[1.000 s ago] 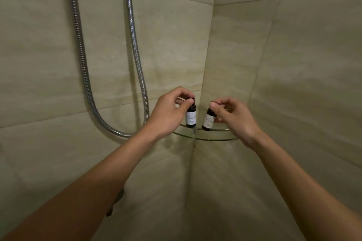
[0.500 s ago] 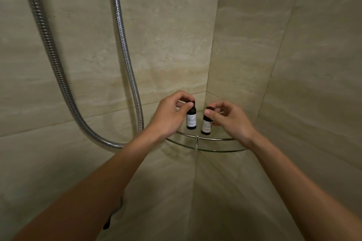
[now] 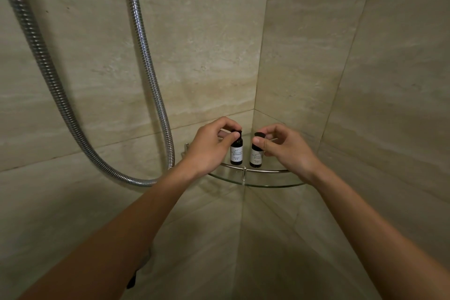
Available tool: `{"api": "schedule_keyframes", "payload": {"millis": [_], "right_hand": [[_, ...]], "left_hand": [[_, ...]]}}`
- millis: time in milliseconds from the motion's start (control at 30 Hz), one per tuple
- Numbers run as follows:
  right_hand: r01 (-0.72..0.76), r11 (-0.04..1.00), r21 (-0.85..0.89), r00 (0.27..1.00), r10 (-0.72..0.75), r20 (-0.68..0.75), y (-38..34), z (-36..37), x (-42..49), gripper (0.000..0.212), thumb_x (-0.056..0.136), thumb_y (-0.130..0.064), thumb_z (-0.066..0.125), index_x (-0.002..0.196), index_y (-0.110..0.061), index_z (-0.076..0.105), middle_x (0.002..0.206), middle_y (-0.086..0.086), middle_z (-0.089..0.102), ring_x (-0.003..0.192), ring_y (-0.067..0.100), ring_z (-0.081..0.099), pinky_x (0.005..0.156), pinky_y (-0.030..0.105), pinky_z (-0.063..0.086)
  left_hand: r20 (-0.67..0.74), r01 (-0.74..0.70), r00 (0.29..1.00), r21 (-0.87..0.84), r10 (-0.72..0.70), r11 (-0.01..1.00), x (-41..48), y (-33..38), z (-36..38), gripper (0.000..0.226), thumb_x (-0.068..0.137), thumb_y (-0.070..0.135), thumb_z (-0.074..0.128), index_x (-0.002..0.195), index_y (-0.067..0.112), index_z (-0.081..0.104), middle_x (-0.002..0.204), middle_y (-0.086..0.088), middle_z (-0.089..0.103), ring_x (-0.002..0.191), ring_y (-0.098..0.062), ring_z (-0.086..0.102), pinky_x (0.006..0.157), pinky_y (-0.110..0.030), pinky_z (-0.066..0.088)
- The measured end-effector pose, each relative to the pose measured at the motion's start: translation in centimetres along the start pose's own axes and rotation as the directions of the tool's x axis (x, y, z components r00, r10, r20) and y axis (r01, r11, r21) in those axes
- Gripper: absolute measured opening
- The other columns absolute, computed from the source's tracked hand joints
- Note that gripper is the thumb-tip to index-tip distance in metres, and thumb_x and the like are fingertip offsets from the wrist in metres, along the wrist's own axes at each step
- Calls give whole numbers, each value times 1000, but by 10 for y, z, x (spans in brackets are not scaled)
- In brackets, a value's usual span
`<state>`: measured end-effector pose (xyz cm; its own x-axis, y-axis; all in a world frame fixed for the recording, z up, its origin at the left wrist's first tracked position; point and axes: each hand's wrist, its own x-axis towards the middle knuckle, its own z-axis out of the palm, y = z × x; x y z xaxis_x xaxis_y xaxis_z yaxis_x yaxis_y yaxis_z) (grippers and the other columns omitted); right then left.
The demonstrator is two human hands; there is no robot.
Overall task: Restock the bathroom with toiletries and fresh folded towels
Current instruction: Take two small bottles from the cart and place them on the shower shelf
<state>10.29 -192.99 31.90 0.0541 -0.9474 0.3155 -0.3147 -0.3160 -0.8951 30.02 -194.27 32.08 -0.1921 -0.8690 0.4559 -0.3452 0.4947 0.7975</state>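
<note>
Two small dark toiletry bottles with white labels stand upright side by side on a glass corner shelf (image 3: 272, 185) with a chrome rail, fixed in the corner of a tiled shower. My left hand (image 3: 209, 148) pinches the black cap of the left bottle (image 3: 236, 154) between thumb and fingers. My right hand (image 3: 285, 148) pinches the cap and neck of the right bottle (image 3: 255, 158). Both bottles' bases touch the glass just behind the rail.
A chrome shower hose (image 3: 151, 75) hangs in a loop down the left wall, close to my left forearm. Beige stone tiles cover both walls (image 3: 365, 80). A small dark fitting (image 3: 131, 280) shows under my left arm.
The right bottle went from tilted to upright and now stands close beside the left one. The view has shifted, so the shelf sits lower in the frame. Both hands stay on the caps.
</note>
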Motion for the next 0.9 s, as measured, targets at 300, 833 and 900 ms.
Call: {"api": "schedule_keyframes", "payload": {"millis": [300,833,900], "right_hand": [[2,1000,-4,1000,-2,25,2,0,-1,28,85,-25,74,108,-10,65,88,-4,60,83,12,60,83,37,56],[50,999,-15,998,-50,32,4,-5,-5,26,94,-37,62,111,-18,66,102,-1,69,95,13,66,77,24,56],[56,998,-15,998,-56,33,3,-4,-6,24,97,-36,57,109,-18,67,101,-2,70,95,10,66,73,20,55]], "left_hand": [[12,3,1000,-7,-3,1000,-2,0,1,14,95,16,63,97,30,66,103,13,67,89,-8,67,89,-42,56],[51,2,999,-24,-1,1000,-10,4,2,30,94,11,64,116,30,60,115,9,61,99,-4,63,78,-12,49],[50,-2,999,-1,2,1000,-10,5,3,30,93,9,64,113,31,61,112,13,61,97,-4,64,77,-14,49]]}}
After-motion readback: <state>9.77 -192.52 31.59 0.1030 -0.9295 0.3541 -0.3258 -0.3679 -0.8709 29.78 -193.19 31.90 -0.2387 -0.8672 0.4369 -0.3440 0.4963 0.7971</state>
